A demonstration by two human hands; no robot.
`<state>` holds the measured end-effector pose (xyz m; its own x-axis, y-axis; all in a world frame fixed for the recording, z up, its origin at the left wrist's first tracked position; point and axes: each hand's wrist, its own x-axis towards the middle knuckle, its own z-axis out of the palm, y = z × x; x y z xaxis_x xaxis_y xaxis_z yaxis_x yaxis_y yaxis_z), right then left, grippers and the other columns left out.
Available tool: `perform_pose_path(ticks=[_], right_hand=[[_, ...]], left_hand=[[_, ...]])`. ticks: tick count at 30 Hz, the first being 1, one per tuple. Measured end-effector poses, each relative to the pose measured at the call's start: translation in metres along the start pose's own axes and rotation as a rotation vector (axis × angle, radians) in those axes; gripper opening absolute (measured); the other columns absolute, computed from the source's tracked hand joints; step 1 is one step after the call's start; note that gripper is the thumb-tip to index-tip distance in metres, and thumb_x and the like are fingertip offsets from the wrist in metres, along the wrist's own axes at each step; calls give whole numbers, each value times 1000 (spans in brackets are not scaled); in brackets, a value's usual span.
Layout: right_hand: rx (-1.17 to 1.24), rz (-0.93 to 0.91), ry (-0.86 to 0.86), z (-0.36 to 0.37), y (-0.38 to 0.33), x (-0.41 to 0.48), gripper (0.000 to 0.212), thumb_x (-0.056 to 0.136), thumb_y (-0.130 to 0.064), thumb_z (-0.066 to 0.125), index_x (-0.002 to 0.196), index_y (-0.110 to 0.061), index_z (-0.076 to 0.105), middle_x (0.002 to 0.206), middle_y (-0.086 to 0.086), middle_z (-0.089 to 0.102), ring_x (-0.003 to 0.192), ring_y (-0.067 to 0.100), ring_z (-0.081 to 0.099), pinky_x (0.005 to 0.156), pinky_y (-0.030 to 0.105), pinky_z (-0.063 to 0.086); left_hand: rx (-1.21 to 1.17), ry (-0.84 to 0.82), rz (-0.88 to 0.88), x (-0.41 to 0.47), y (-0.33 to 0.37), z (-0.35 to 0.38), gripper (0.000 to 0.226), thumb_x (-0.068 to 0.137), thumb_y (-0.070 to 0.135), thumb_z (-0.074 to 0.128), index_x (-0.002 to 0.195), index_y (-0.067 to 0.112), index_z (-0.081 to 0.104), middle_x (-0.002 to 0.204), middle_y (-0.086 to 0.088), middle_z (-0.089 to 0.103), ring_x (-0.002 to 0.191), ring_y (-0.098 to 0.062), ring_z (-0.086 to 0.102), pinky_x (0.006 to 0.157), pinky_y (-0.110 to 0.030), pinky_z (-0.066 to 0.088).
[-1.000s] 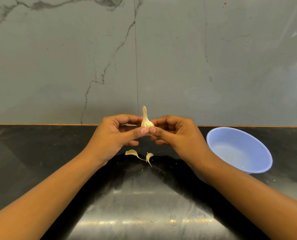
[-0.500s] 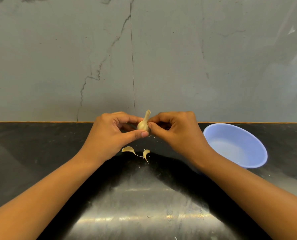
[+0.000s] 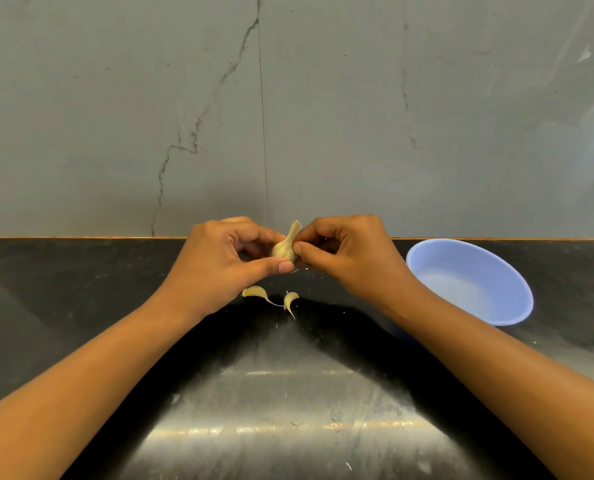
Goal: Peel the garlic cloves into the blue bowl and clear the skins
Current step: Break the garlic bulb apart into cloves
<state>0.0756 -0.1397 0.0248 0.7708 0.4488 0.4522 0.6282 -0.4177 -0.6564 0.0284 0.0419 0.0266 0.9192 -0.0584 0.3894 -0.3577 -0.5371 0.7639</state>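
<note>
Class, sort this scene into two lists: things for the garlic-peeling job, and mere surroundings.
Job: small pale garlic bulb, pinched by left hand and right hand; round light-blue plastic bowl; two curled pale garlic pieces.
Surroundings: glossy black countertop; grey veined wall.

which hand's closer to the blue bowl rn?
Right. The right hand is just left of the blue bowl, apart from it; the left hand is farther left, across the garlic both hands grip.
</note>
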Motion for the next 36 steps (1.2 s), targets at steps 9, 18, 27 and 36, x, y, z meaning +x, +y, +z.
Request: perform_pose_path(ticks=[9, 18, 27, 36], right_hand=[[-53, -68, 41, 6, -1, -2, 14, 83, -23, 67, 85, -12, 75, 72, -3, 71, 68, 9, 64, 62, 25, 53], [0, -43, 217, 14, -4, -5, 9, 78, -19, 67, 74, -12, 70, 64, -7, 66, 57, 7, 58, 55, 16, 47], [127, 26, 253, 15, -5, -7, 10, 76, -11, 68, 69, -17, 66, 62, -10, 64, 56, 5, 59, 54, 17, 48], [164, 79, 253, 16, -4, -8, 8, 77, -12, 69, 70, -14, 67, 62, -8, 65, 57, 6, 59, 55, 21, 51]], left_hand=[[46, -1, 42, -1, 1, -2, 29, 63, 37, 78, 89, 26, 76, 78, 7, 69, 70, -8, 67, 66, -21, 55], [-58, 73, 8, -2, 5, 5, 26, 63, 31, 80, 88, 25, 74, 81, 10, 73, 72, -3, 70, 65, -12, 52], [-98, 112, 35, -3, 7, 10, 28, 63, 32, 77, 90, 23, 74, 83, 8, 73, 71, -5, 70, 67, -14, 54], [-157, 117, -10, -3, 5, 13, 26, 63, 28, 79, 88, 22, 75, 82, 6, 74, 72, -10, 71, 65, -18, 56]])
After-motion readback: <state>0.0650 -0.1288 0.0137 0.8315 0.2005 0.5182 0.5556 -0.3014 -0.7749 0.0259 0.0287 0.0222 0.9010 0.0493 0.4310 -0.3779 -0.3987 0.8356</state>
